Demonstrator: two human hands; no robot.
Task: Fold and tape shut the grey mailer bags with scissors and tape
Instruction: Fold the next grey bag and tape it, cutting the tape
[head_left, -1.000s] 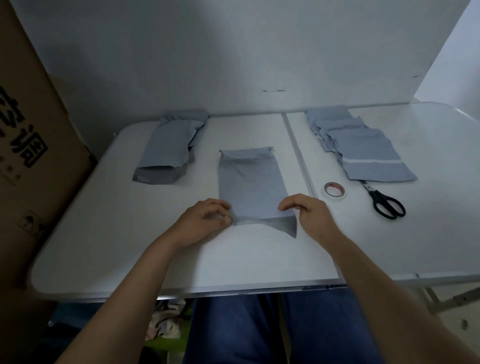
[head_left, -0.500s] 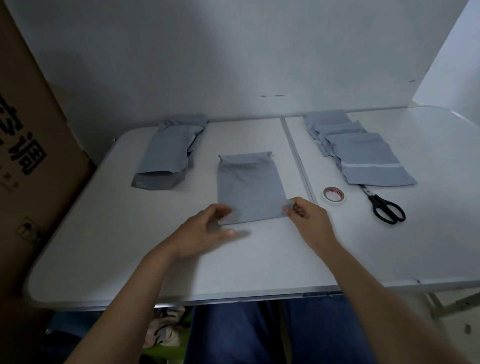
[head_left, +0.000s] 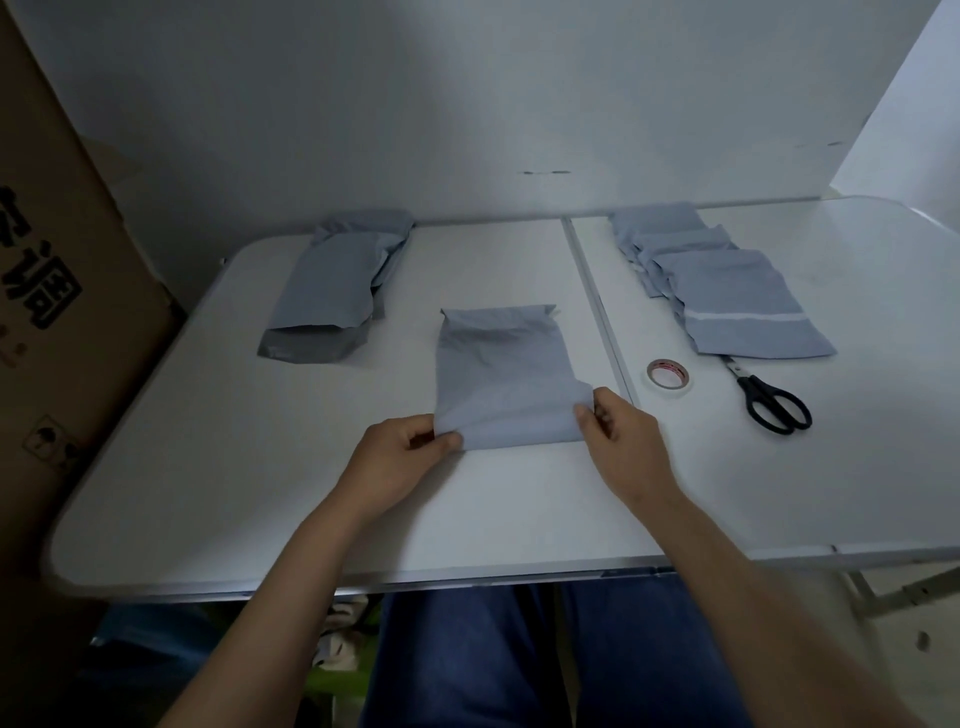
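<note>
A grey mailer bag (head_left: 501, 376) lies flat in the middle of the white table (head_left: 218, 467), its near end folded up over itself. My left hand (head_left: 402, 460) pinches the fold's near left corner. At the near right corner my right hand (head_left: 621, 436) pinches the fold between thumb and fingers. A roll of tape (head_left: 669, 373) lies to the right of the bag, and black-handled scissors (head_left: 771, 402) lie further right.
A pile of grey mailer bags (head_left: 335, 293) sits at the back left. Several more bags (head_left: 727, 296) overlap at the back right, one with a white strip. A large cardboard box (head_left: 47, 291) stands against the table's left side. A seam (head_left: 597, 312) splits the tabletop.
The bag's near flap has been folded up over the bag. My left hand came back to the left corner and now pinches it, and my right hand shifted along with the fold.
</note>
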